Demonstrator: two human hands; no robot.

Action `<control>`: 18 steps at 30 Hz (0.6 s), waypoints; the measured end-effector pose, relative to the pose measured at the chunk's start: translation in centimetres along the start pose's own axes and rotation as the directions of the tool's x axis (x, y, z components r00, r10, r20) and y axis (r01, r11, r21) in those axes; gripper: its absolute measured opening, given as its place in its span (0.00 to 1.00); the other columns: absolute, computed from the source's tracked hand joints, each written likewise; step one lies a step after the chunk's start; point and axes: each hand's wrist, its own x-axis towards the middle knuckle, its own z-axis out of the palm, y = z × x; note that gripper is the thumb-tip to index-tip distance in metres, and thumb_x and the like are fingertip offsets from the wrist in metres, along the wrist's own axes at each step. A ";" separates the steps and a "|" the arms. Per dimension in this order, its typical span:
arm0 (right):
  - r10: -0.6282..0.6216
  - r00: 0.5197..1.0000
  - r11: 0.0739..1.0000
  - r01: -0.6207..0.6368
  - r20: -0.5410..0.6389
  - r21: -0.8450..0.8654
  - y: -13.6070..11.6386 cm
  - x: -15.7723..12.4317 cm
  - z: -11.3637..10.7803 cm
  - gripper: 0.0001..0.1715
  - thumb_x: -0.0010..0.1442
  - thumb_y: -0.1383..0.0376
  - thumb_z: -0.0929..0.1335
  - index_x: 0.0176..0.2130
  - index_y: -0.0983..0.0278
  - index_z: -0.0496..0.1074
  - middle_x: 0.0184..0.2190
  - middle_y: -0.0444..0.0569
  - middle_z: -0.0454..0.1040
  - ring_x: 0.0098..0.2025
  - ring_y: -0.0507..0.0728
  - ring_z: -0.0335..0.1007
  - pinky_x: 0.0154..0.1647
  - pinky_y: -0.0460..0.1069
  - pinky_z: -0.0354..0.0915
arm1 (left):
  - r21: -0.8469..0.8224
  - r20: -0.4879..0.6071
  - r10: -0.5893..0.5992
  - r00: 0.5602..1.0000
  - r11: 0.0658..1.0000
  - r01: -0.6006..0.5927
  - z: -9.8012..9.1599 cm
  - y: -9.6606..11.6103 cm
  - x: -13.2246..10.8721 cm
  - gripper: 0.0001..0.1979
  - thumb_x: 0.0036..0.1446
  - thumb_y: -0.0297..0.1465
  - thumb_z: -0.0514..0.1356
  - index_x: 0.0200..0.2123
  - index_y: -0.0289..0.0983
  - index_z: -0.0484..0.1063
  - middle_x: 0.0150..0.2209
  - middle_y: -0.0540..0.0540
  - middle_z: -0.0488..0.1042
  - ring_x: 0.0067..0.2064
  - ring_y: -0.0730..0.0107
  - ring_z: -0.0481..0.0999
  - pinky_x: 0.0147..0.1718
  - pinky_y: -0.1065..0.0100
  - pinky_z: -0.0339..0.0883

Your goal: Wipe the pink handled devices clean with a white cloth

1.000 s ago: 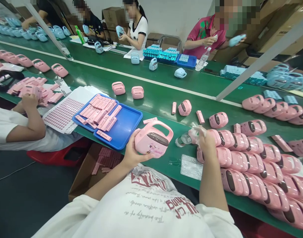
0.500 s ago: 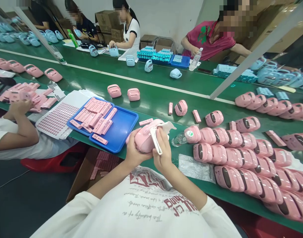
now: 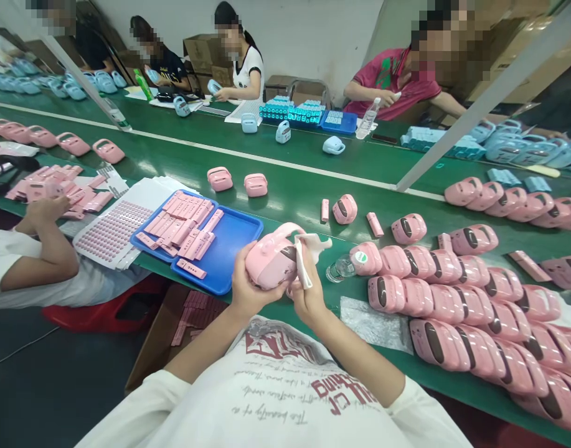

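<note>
My left hand (image 3: 244,287) is wrapped round a pink handled toy device (image 3: 271,260), held above the near edge of the green conveyor belt (image 3: 294,193). My right hand (image 3: 306,292) grips a white cloth (image 3: 308,255) and presses it against the device's dark front panel. A small clear bottle (image 3: 337,269) lies on the belt just to the right of the cloth.
Several pink devices (image 3: 457,298) are packed in rows at the right. A blue tray (image 3: 229,239) with pink strips stands to the left, beside a white sheet (image 3: 117,224). A clear plastic bag (image 3: 376,323) lies near the edge. Other people work at the left and across the belt.
My right hand came from the stack at the right with the cloth and now rubs the device. The device has been turned in my left hand.
</note>
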 end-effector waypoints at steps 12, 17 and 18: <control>-0.068 0.998 0.991 0.069 0.007 -0.113 0.3 -1.3 1.3 0.38 0.68 0.50 0.50 0.70 0.60 0.32 0.72 0.53 0.36 0.72 0.66 0.35 0.66 0.67 0.50 | -0.121 0.058 -0.128 0.990 0.983 0.135 0.0 -0.5 0.6 0.42 0.26 0.32 0.76 0.50 0.40 0.66 0.50 0.42 0.69 0.56 0.46 0.65 0.55 0.56 0.60; 0.138 0.988 0.990 -0.135 -0.075 0.037 -0.4 -3.7 2.6 0.40 0.68 0.51 0.47 0.69 0.64 0.23 0.72 0.48 0.22 0.72 0.62 0.22 0.69 0.63 0.44 | -0.230 0.061 -0.126 0.990 0.963 0.136 -0.3 -1.4 0.1 0.41 0.32 0.34 0.75 0.51 0.41 0.62 0.49 0.44 0.68 0.51 0.55 0.69 0.51 0.61 0.64; 0.172 0.980 0.982 -0.163 -0.100 0.094 -0.7 -3.9 2.7 0.41 0.68 0.50 0.48 0.69 0.64 0.22 0.72 0.48 0.22 0.72 0.62 0.21 0.70 0.63 0.42 | -0.261 0.071 -0.112 0.991 0.957 0.126 -0.2 -1.7 -0.2 0.41 0.33 0.34 0.74 0.52 0.42 0.62 0.49 0.44 0.68 0.51 0.57 0.69 0.50 0.61 0.65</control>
